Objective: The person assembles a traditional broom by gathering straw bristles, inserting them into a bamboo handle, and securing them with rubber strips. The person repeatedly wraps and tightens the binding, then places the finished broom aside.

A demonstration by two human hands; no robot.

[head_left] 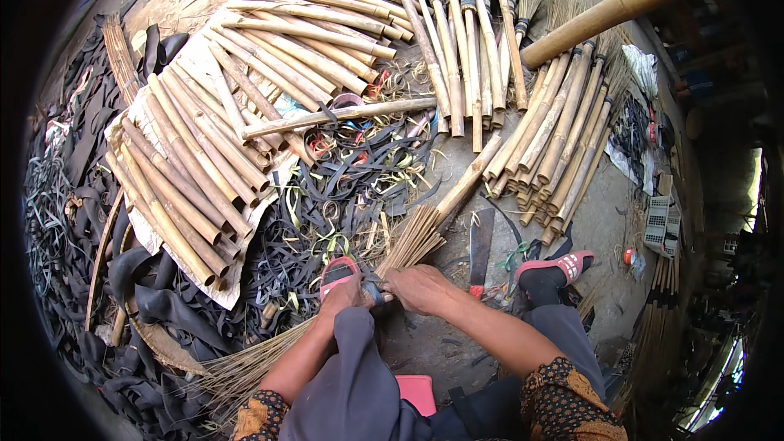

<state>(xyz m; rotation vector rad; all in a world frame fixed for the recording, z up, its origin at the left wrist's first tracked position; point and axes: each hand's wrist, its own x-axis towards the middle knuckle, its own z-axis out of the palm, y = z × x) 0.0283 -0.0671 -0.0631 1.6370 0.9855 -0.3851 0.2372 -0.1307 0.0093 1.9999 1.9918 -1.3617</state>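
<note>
A bundle of thin broom sticks (411,243) lies slantwise before my knees, its thick cut ends fanning up and right. Its thinner ends (245,363) trail to the lower left, under my left forearm. My left hand (343,297) is closed round the bundle beside my raised knee. Close to its right, my right hand (420,288) is closed at the bundle's middle, fingers pinched at a dark rubber strip (376,291) wrapped there. My fingers partly hide the strip. A large knife with a dark blade (481,247) lies on the floor right of my hands.
Bamboo handles (184,171) lie in rows on a pale sheet at left. Finished stick brooms (461,41) and more brooms (563,131) are stacked ahead. Rubber scraps (327,184) cover the floor at left and centre. A thick bamboo pole (612,15) juts in from upper right.
</note>
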